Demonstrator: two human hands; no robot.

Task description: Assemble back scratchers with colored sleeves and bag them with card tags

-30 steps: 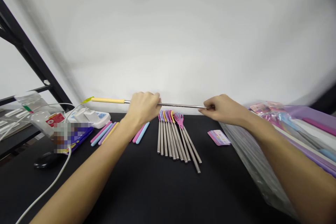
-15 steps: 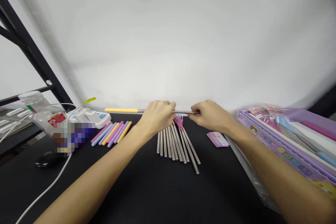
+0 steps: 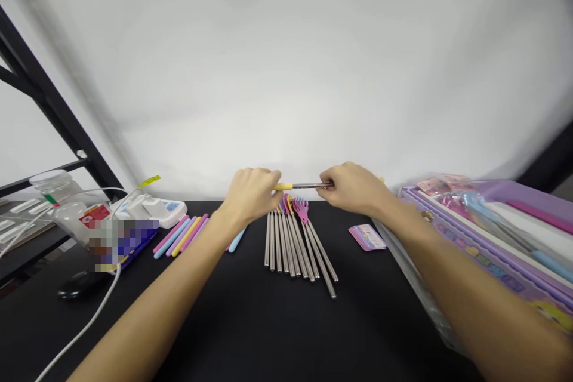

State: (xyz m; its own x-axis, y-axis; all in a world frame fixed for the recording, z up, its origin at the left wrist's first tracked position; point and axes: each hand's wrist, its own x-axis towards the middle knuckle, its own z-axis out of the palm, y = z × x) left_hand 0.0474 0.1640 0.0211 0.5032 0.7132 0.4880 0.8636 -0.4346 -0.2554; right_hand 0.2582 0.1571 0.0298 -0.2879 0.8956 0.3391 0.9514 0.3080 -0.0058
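My left hand (image 3: 254, 194) is closed around a yellow handle (image 3: 283, 187), whose right end shows past the fingers. From that end a metal rod (image 3: 307, 185) runs level to my right hand (image 3: 351, 187), which grips it with closed fingers; the rod's far end is hidden there. Below lies a fan of metal rods (image 3: 290, 245), with a pink hand-shaped head (image 3: 301, 210) and other coloured heads at the top. Pink, blue, yellow and purple handles (image 3: 180, 237) lie left of my left forearm, and a light blue one (image 3: 237, 240) shows beyond it.
At the left are a power strip (image 3: 172, 211), a clear jar (image 3: 67, 203), a white cable (image 3: 85, 329) and a black mouse (image 3: 80, 284). Pink cards (image 3: 367, 237) lie right of the rods, near a purple box (image 3: 483, 250) with packaged items.
My left hand has moved slightly left and now grips the yellow handle instead of the bare rod. The handle has shifted right, toward my right hand. The view has moved slightly.
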